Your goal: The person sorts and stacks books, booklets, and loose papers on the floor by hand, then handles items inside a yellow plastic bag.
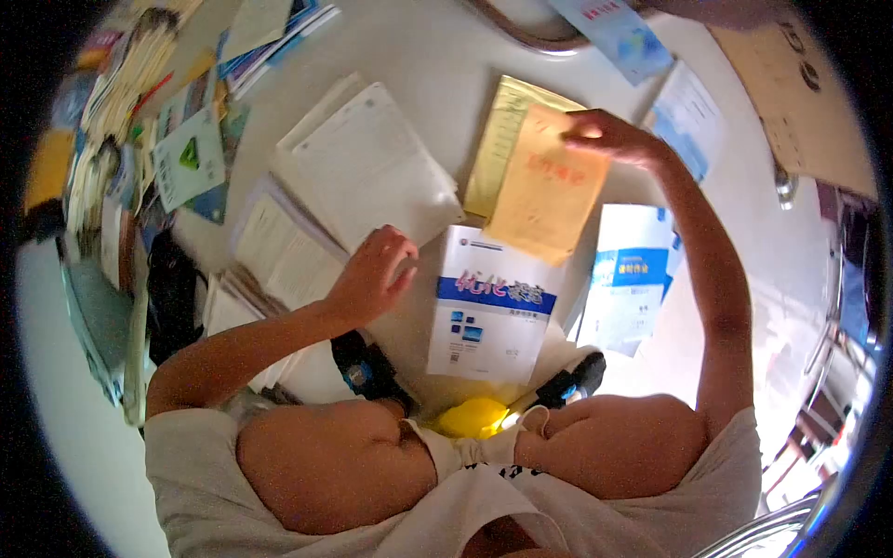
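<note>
My right hand (609, 138) grips the top right corner of an orange-yellow booklet (549, 186) with red print. That booklet overlaps a yellow booklet (491, 149) and the top of a white and blue workbook (502, 302). My left hand (381, 270) hovers left of the workbook with its fingers curled and the thumb near them; whether anything is between them is too small to tell. Beyond it lie whitish papers (372, 158). Another white and blue booklet (630, 270) lies to the right.
Stacked books and papers (112, 121) line the left side, with a green and white booklet (189, 158) beside them. A cardboard box (791, 102) stands at the upper right. A light blue booklet (619, 37) lies at the top. Something yellow (474, 418) is near my lap.
</note>
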Demonstrator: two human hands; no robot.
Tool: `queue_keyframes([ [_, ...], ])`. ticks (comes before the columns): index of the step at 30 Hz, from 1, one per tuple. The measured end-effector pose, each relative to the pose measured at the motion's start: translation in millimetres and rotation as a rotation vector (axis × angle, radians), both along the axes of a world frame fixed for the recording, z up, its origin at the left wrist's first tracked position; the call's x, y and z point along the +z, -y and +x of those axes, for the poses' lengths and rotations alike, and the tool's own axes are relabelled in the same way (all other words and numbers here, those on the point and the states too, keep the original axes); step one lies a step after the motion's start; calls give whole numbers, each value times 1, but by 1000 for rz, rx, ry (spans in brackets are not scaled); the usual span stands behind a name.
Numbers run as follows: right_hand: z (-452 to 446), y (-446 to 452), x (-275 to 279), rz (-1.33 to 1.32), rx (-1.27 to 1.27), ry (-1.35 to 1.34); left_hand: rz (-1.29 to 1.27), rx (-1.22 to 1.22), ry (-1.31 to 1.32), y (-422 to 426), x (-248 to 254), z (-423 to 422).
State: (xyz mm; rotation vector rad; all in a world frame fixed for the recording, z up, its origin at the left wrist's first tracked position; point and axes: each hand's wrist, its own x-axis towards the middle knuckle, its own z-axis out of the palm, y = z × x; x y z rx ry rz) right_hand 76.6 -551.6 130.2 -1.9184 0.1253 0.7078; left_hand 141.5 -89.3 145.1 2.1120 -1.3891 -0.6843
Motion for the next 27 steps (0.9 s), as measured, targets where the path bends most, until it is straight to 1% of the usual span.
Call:
queue_keyframes([
  [1,11,7,-8,-40,-17,6,80,6,52,-21,-1,12],
  [2,22,14,-16,-79,-33,11,94,38,58,-44,-5,20],
  [3,28,23,-39,-95,-11,91,113,173,177,-68,-14,26],
  [4,38,28,-54,-155,33,55,135,309,294,-94,-26,32],
  [5,47,31,-68,-217,81,19,169,361,368,-123,-40,43],
  [7,52,39,-99,-402,113,191,265,576,508,-158,-54,58],
  [8,56,35,-98,-445,80,278,284,612,515,-167,-59,65],
  [9,52,29,-97,-478,46,359,365,686,549,-174,-63,70],
  [11,52,38,-99,-770,278,509,468,798,576,-182,-80,78],
  [13,61,-15,-49,-1085,288,317,401,847,560,-177,-108,93],
  [15,60,-41,-52,-908,251,572,362,912,525,-165,-125,93],
  [16,53,-57,-70,-860,225,536,326,951,554,-157,-124,91],
  [17,63,-83,-64,-797,207,493,338,975,522,-156,-123,94],
  [18,73,-108,-57,-736,186,450,280,1000,486,-156,-114,96],
  [19,93,-159,-32,-661,177,386,223,1021,439,-156,-106,98],
  [21,128,-236,-9,-618,187,518,261,1025,427,-159,-109,104],
  [22,145,-264,-12,-580,192,558,305,1007,408,-161,-112,102],
  [23,165,-290,-20,-543,194,601,297,1020,398,-161,-111,102],
  [25,206,-340,-21,-649,201,646,388,1004,329,-164,-112,106],
  [27,225,-367,-71,-773,202,679,403,994,306,-167,-112,108],
])
